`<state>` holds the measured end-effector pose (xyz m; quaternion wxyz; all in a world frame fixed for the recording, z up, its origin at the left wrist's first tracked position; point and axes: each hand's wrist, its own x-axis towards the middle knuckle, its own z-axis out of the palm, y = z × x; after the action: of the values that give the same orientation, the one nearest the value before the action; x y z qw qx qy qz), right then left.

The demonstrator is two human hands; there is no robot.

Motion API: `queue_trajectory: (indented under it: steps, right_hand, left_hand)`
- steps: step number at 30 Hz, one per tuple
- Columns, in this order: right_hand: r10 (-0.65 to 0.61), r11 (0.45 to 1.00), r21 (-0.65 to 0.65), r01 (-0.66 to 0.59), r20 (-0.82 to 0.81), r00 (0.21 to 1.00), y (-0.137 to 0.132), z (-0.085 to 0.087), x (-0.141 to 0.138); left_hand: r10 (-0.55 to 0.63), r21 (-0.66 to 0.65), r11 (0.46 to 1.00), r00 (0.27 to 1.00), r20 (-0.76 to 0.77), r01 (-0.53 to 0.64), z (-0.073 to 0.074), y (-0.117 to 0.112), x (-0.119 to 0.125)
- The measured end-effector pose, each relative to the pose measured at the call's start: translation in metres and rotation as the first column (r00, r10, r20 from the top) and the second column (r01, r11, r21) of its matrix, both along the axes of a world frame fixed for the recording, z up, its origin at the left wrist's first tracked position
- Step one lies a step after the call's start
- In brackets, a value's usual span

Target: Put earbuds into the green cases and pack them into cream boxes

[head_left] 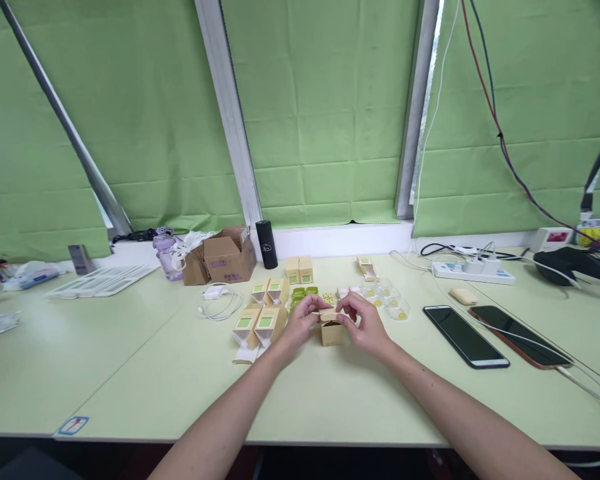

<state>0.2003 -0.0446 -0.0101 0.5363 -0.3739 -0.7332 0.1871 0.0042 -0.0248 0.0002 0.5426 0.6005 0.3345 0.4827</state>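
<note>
A small brown cardboard box [332, 335] stands on the table between my hands, its top flap partly raised and a dark gap showing below it. My left hand [304, 319] pinches the flap's left side. At the right side, my right hand [364, 320] has its fingers closed on the flap edge. Several open boxes with green labels [257, 323] lie just left of my left hand. Behind my hands are green containers [300, 293], small yellow pieces [329, 299], white-pink pieces [349, 291] and clear round cups with yellow bits [397, 308].
Two closed boxes [299, 269] and a single box [367, 268] stand farther back. A black cylinder [267, 244] and an open carton [229, 256] are by the wall. Two phones [465, 337] and a power strip [475, 271] lie right; a white charger cable [220, 303] lies left.
</note>
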Motion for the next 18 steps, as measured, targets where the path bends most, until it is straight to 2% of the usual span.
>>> queue_trajectory:
  steps: [5, 12, 18]
  right_hand:
    - [0.027, 0.998, 0.052, -0.030, 0.061, 0.998, -0.003, -0.001, 0.001]
    - [0.029, 0.989, 0.138, -0.046, 0.119, 0.992, 0.000, -0.005, 0.002]
    - [0.025, 0.987, 0.154, -0.048, 0.145, 0.989, -0.001, -0.006, 0.002]
  left_hand:
    - [-0.040, 0.021, 0.999, 0.999, 0.002, 0.040, 0.004, -0.003, -0.003]
    - [-0.062, 0.083, 0.994, 0.995, -0.076, 0.068, 0.005, -0.010, -0.003]
    - [-0.080, 0.105, 0.990, 0.992, -0.096, 0.090, 0.006, -0.010, -0.003]
